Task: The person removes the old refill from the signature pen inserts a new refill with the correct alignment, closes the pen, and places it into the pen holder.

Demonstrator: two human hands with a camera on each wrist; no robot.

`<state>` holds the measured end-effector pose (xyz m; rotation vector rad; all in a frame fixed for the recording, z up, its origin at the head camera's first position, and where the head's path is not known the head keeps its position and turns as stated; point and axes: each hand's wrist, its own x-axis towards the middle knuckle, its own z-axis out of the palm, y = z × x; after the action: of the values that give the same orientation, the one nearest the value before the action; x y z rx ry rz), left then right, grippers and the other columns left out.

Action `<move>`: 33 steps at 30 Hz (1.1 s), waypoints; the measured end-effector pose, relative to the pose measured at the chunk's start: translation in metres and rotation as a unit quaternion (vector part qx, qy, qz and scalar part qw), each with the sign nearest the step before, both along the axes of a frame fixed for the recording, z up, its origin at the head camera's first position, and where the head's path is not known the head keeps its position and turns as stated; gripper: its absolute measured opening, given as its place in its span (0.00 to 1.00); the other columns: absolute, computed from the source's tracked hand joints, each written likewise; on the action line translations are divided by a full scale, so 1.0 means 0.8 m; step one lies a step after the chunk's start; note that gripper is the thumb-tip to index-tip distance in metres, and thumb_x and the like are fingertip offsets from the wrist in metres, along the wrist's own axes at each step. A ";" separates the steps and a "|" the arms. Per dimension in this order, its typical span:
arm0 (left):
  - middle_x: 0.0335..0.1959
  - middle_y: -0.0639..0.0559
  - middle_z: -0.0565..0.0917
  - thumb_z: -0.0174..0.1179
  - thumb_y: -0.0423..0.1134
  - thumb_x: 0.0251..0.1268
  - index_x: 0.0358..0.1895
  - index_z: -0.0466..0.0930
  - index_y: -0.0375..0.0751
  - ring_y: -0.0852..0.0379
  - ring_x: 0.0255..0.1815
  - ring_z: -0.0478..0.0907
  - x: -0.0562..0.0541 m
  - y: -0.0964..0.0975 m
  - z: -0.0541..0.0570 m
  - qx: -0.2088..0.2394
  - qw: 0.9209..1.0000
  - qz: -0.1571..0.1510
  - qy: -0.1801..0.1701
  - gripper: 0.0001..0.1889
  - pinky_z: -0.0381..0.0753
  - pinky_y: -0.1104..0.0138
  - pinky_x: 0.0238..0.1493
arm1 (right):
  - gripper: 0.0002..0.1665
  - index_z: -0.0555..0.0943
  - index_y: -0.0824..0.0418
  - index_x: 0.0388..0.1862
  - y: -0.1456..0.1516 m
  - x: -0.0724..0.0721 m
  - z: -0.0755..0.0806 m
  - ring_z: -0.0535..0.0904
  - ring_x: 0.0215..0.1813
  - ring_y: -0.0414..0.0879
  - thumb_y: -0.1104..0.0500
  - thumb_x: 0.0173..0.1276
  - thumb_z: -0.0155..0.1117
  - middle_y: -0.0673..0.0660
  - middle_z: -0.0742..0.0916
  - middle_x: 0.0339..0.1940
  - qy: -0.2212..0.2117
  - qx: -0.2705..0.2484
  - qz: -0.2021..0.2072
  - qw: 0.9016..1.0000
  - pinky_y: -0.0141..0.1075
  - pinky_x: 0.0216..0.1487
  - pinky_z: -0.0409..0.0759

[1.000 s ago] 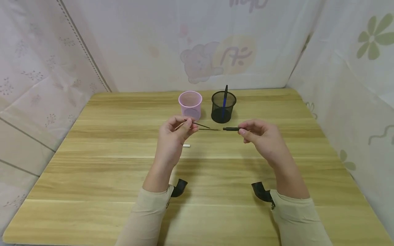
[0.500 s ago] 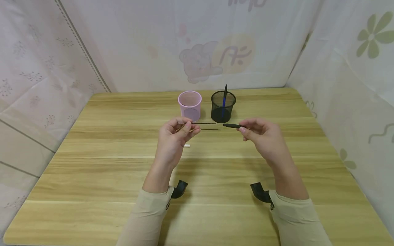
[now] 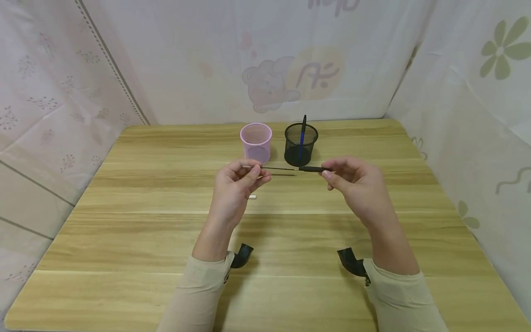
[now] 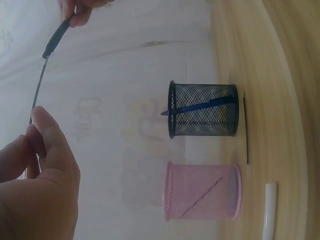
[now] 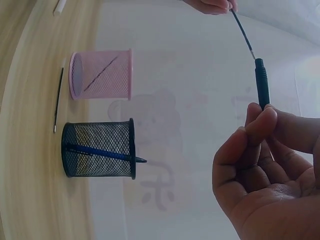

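Observation:
Raised above the table, my left hand [image 3: 234, 191] pinches a thin dark pen refill [image 3: 278, 168] between thumb and fingers. Opposite it, my right hand [image 3: 358, 191] pinches a short black pen barrel [image 3: 311, 169], level and pointing left. The refill's tip [image 5: 252, 54] is right at the barrel's ringed open end [image 5: 259, 62], nearly in line with it. In the left wrist view, the refill slants up from the left fingertips [image 4: 40, 112] to the barrel [image 4: 56, 40]. A second refill [image 4: 246, 127] lies on the table behind the hands. The right fingers hide the barrel's other end.
A pink mesh cup [image 3: 256, 143] and a black mesh cup [image 3: 296, 159] stand near the table's back. A blue and black pen [image 3: 302, 136] leans in the black one. A thin dark stick [image 4: 200, 197] shows through the pink mesh. A white tube [image 4: 269, 212] lies beside the left hand.
The refill in my left hand has swung from a slant to nearly level. Its tip and the black barrel have come together, closing the gap between them.

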<state>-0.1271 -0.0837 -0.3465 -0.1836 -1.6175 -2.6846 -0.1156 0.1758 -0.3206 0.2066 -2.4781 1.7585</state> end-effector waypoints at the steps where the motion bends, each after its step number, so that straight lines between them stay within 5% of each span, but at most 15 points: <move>1: 0.34 0.49 0.88 0.56 0.21 0.77 0.41 0.83 0.36 0.57 0.38 0.89 0.000 0.000 0.001 0.000 1.000 0.002 -0.001 0.09 0.90 0.64 0.52 | 0.13 0.86 0.67 0.55 0.001 0.000 0.001 0.84 0.35 0.37 0.62 0.77 0.69 0.36 0.88 0.38 0.000 0.003 -0.001 1.000 0.28 0.42 0.85; 15: 0.34 0.49 0.89 0.59 0.21 0.74 0.41 0.85 0.34 0.57 0.38 0.90 -0.001 0.005 0.000 -0.019 1.000 -0.004 0.011 0.08 0.91 0.63 0.53 | 0.10 0.89 0.62 0.52 -0.010 0.002 0.001 0.84 0.33 0.39 0.60 0.75 0.72 0.34 0.89 0.34 0.005 0.031 0.013 0.999 0.30 0.36 0.81; 24: 0.32 0.54 0.89 0.63 0.25 0.74 0.46 0.83 0.20 0.60 0.36 0.89 -0.008 0.021 -0.003 -0.129 0.991 -0.030 0.009 0.07 0.91 0.62 0.52 | 0.11 0.90 0.60 0.51 -0.022 -0.001 0.002 0.85 0.35 0.42 0.57 0.75 0.72 0.35 0.89 0.34 -0.008 0.031 0.009 0.999 0.31 0.38 0.81; 33: 0.39 0.45 0.89 0.66 0.32 0.75 0.51 0.84 0.28 0.56 0.38 0.88 -0.007 0.014 0.004 -0.199 0.979 -0.038 0.026 0.10 0.90 0.57 0.55 | 0.14 0.88 0.63 0.54 -0.018 -0.002 0.001 0.83 0.36 0.40 0.57 0.76 0.71 0.40 0.90 0.38 -0.029 -0.001 0.005 1.000 0.30 0.41 0.82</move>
<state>-0.1325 -0.0723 -0.3430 -0.3183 -2.1537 -2.3481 -0.1176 0.1610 -0.3196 0.1696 -2.5193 1.7965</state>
